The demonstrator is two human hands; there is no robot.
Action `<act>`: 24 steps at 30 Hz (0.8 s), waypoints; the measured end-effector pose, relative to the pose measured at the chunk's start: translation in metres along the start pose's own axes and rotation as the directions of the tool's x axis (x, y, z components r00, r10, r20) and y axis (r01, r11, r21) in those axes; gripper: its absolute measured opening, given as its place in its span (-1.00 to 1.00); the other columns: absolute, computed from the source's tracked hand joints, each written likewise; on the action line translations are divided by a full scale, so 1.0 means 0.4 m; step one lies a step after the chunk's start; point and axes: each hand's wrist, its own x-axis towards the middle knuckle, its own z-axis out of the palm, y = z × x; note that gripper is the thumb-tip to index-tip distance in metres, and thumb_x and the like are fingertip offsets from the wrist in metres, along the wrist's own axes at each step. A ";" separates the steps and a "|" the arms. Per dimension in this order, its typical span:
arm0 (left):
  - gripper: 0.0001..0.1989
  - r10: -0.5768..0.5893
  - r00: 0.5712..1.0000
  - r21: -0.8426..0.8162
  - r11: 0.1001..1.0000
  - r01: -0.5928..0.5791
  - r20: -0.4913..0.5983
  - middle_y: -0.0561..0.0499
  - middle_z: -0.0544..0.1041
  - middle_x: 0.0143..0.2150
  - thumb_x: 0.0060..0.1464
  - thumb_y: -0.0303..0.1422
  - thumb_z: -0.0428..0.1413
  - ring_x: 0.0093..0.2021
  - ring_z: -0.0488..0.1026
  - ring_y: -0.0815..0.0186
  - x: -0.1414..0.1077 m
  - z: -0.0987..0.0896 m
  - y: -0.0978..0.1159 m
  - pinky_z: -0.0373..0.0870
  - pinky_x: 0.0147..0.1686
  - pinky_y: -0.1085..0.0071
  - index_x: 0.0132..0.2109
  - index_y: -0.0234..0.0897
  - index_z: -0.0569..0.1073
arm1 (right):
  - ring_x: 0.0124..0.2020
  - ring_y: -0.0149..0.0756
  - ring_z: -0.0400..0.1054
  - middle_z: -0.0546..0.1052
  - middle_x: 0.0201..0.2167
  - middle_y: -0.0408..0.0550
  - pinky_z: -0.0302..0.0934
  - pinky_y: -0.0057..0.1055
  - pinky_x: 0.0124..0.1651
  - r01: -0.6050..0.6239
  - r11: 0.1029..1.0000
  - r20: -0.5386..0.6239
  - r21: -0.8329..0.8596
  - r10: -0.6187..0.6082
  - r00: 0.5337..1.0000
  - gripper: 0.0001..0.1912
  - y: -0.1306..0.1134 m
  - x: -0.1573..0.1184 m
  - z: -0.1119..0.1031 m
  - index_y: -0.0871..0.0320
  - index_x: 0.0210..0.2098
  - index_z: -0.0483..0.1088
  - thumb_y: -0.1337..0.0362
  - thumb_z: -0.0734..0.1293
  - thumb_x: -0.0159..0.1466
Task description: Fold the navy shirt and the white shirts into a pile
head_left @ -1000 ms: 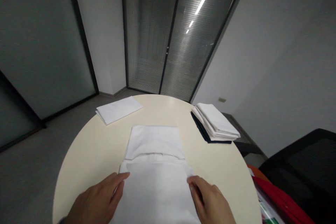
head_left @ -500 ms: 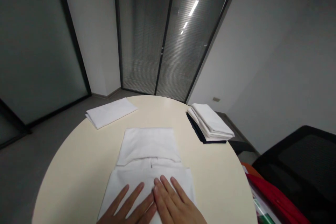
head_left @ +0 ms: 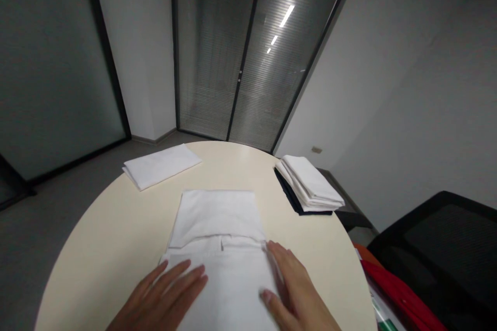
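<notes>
A white cloth [head_left: 229, 274] lies in front of me, its far part folded over toward me into a flap with a small slit at the middle. My left hand [head_left: 163, 295] rests flat on the cloth's near left side, fingers spread and nothing held. At the right edge, my right hand [head_left: 297, 289] has its thumb apart from its fingers, the fingertips touching the cloth's side beside the flap's corner. Whether a bit of cloth edge lies between thumb and fingers is not plain. The cloth's near end runs out of view.
A folded white cloth [head_left: 161, 165] lies at the round table's [head_left: 233, 158] far left edge. Folded white cloths [head_left: 310, 181] sit stacked on a dark one at the far right. Beyond the right edge are a black chair [head_left: 442, 248] and a red item [head_left: 399, 295].
My hands have moved apart from the cloth's middle, the left one leftward and the right one to the right edge. Its thumb now shows, spread from the fingers.
</notes>
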 end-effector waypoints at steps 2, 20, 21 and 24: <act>-0.44 -0.210 0.976 -0.006 0.978 0.210 0.065 0.01 0.60 0.21 0.31 0.05 0.11 0.15 0.57 0.13 0.023 -0.029 -0.039 0.48 0.17 0.23 0.34 0.00 0.43 | 0.10 -0.02 0.51 0.58 0.13 0.10 0.43 -0.09 0.14 -0.224 0.965 0.034 0.139 0.222 0.975 -0.44 0.007 0.024 -0.019 0.03 0.34 0.32 0.11 0.34 0.38; -0.65 -0.629 0.668 -0.089 0.698 0.710 0.397 0.00 0.66 0.03 0.34 -0.15 -0.03 -0.13 0.66 0.15 0.067 -0.047 -0.079 0.59 -0.10 0.23 0.08 -0.06 0.58 | -0.19 -0.17 0.56 0.61 -0.17 -0.05 0.37 -0.28 -0.12 -0.293 0.936 0.097 0.195 0.279 0.955 -0.72 -0.021 0.136 0.034 0.01 -0.07 0.45 0.26 0.11 0.49; -0.63 -0.634 0.687 -0.071 0.714 0.696 0.355 -0.03 0.65 0.03 0.32 -0.15 -0.02 -0.13 0.66 0.14 0.067 -0.044 -0.080 0.58 -0.10 0.22 0.09 -0.08 0.57 | -0.21 -0.17 0.57 0.60 -0.18 -0.05 0.37 -0.30 -0.15 -0.284 0.949 0.107 0.135 0.271 0.957 -0.72 -0.028 0.141 0.034 0.02 -0.07 0.45 0.30 0.11 0.49; -0.64 -0.549 0.820 -0.031 0.828 0.560 0.160 -0.07 0.63 0.05 0.30 -0.13 0.05 -0.01 0.61 0.09 0.064 -0.049 -0.090 0.53 -0.01 0.19 0.11 -0.09 0.57 | -0.26 -0.19 0.57 0.57 -0.19 -0.04 0.34 -0.32 -0.22 -0.284 0.959 0.150 -0.004 0.281 0.948 -0.71 -0.047 0.155 0.033 0.03 -0.08 0.44 0.36 0.10 0.48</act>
